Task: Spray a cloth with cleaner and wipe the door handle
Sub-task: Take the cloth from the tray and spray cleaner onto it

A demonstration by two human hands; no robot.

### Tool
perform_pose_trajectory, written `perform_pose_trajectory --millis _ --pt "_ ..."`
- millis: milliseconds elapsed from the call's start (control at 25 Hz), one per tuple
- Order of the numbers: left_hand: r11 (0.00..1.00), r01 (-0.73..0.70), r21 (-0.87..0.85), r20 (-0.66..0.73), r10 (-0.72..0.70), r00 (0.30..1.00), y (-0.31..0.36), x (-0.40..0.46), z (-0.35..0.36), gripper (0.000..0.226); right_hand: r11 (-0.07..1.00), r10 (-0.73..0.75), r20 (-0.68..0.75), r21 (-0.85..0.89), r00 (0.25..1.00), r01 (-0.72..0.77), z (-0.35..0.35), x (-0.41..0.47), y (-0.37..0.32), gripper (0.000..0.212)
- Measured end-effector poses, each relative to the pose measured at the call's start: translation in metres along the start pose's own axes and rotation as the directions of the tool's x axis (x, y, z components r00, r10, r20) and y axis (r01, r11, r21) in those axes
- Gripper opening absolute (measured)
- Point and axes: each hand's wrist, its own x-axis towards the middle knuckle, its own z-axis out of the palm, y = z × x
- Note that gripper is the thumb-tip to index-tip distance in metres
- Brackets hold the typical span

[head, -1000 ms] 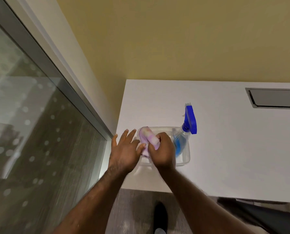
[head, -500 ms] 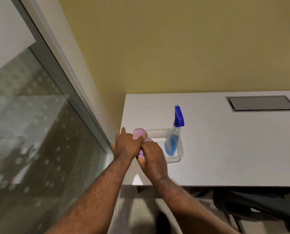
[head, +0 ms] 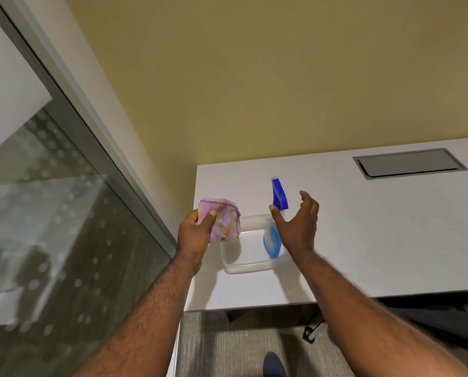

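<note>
Both hands have split up since half a second back: the left hand [head: 193, 231] now clamps the crumpled purple cloth [head: 222, 219] alone, lifted left of the clear plastic tub [head: 248, 263] on the white worktop [head: 377, 235]. Right hand [head: 298, 223] is spread empty just beside the blue-topped spray bottle [head: 276, 221] standing in the tub, probably reaching for it so the cloth can get sprayed.

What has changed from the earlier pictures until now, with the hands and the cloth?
The left hand lifted the purple cloth out of the clear container and now holds it alone. The right hand let go and opened toward the spray bottle. Bottle and container stayed on the white table.
</note>
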Motion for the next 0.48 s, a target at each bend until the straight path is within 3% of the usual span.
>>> perform_pose_trajectory --millis 80,160,240,320,480 --pt "1.0 0.008 -0.013 0.012 -0.007 1.0 0.0 0.009 0.003 0.015 0.999 0.047 0.119 0.002 0.992 -0.047 0.008 0.018 0.005 0.09" --pt "1.0 0.002 -0.024 0.02 -0.001 1.0 -0.001 0.017 0.004 0.014 0.996 0.036 0.215 0.075 0.976 -0.053 0.018 0.025 0.01 0.089" --pt "0.999 -0.005 -0.042 0.017 0.006 1.0 -0.003 0.024 0.006 0.012 0.984 0.017 0.213 0.169 0.977 -0.054 0.028 0.028 0.016 0.068" --pt "0.999 -0.006 -0.052 0.013 0.007 1.0 -0.004 0.029 0.008 0.012 0.963 -0.017 0.174 0.268 0.985 -0.03 0.036 0.029 0.017 0.033" --pt "0.998 -0.045 -0.053 -0.004 0.044 0.999 -0.008 0.035 0.012 0.013 0.928 -0.064 0.118 0.372 0.991 0.015 0.045 0.031 0.013 0.026"
